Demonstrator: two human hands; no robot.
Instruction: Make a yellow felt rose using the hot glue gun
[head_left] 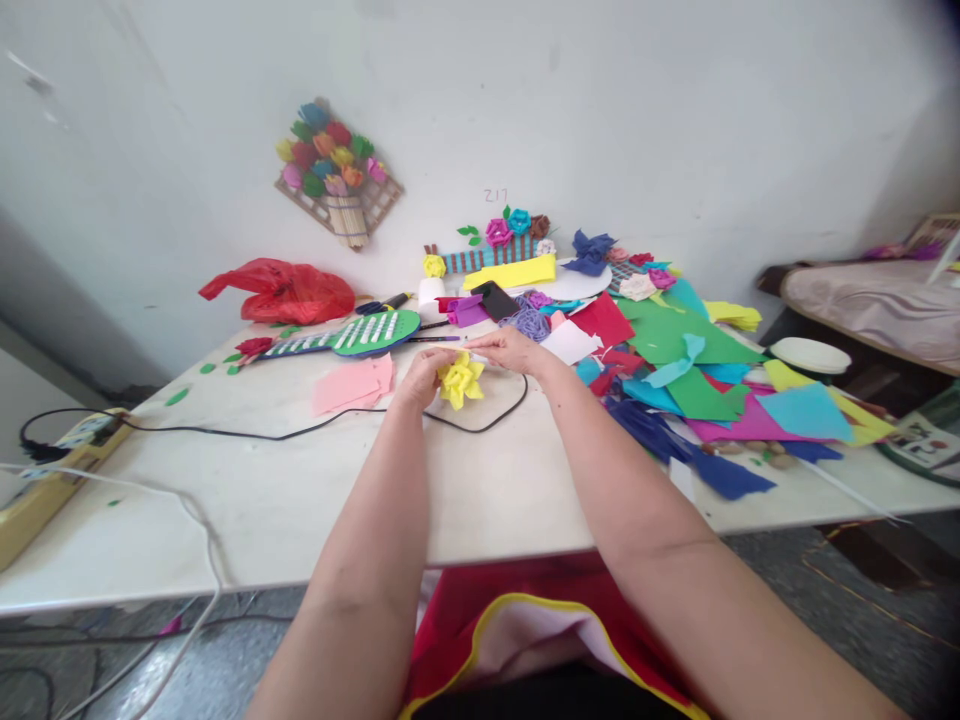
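A yellow paper flower (pixel 460 380) with pointed petals is above the table, between my two hands. My left hand (pixel 426 374) is closed on its left side, with fingertips at the petals. My right hand (pixel 511 350) reaches in from the right, its fingers together and pointing left at the flower's far upper edge. What those fingertips pinch, if anything, is too small to make out. A black cord (pixel 480 430) loops on the table just below the flower and passes under my hands. Pink paper sheets (pixel 352 385) lie left of my left hand.
Coloured paper scraps (pixel 682 350) cover the table's right side. Behind my hands are a green guitar-shaped craft (pixel 375 332), a black phone (pixel 495 300) and purple yarn (pixel 529 320). A red plastic bag (pixel 289 292) lies back left; a power strip (pixel 67 470) sits on the left edge.
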